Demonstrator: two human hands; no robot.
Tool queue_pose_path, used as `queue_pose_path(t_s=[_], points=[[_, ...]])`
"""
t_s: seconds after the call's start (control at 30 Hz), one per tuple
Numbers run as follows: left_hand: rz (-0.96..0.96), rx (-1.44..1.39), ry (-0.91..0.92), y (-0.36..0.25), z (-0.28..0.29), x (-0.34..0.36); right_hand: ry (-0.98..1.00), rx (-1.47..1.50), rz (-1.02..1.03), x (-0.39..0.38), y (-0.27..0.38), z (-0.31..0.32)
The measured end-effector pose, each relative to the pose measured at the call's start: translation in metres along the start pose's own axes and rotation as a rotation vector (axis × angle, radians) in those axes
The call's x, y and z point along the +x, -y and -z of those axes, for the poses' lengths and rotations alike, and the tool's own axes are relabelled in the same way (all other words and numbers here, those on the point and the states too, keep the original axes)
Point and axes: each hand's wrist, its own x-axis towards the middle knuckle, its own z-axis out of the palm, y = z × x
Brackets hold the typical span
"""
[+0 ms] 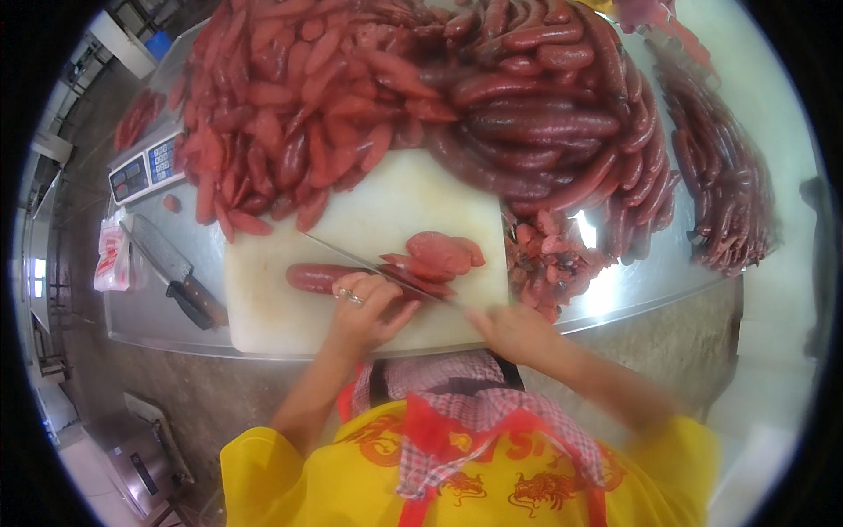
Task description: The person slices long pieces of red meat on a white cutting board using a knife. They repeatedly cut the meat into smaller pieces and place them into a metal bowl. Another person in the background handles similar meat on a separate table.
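Note:
My left hand [369, 312] is curled on a red sausage [318, 277] lying on the white cutting board [268, 325], holding it. My right hand [505, 325] is closed on the handle of a long knife [338, 253], its thin blade angled up to the left across the sausage beside my left fingers. Several oval slices [439, 255] lie loosely overlapped just right of the blade, toward the board's right half. The knife's handle is mostly hidden in my right hand.
Big piles of cut pieces [272, 105] and whole sausages [536, 114] border the board's back. A bundle [720, 176] and scraps [553, 272] lie right. A scale [145, 171], plastic bag [114, 255] and two spare knives [198, 303] sit left on the metal table [149, 325].

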Motion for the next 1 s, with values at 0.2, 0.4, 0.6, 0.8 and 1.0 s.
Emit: queue_pose_path(t_s=[0.2,0.4,0.6,0.8,1.0], points=[[-0.061,0.038,0.006,0.007,0.012,-0.003,-0.067,0.21,0.046,0.01,0.001,-0.001],[-0.016,0.03,0.025,0.017,0.02,-0.007,0.123,0.204,-0.257,-0.087,-0.007,0.055],[0.048,-0.034,0.037,0.016,0.018,-0.003,0.021,0.119,-0.072,-0.003,0.01,0.007],[0.008,0.027,0.043,0.024,0.03,-0.004,-0.062,0.278,0.089,0.019,0.021,0.005],[0.036,0.045,0.037,0.033,0.038,-0.007,0.071,0.203,-0.166,-0.082,0.01,0.051]])
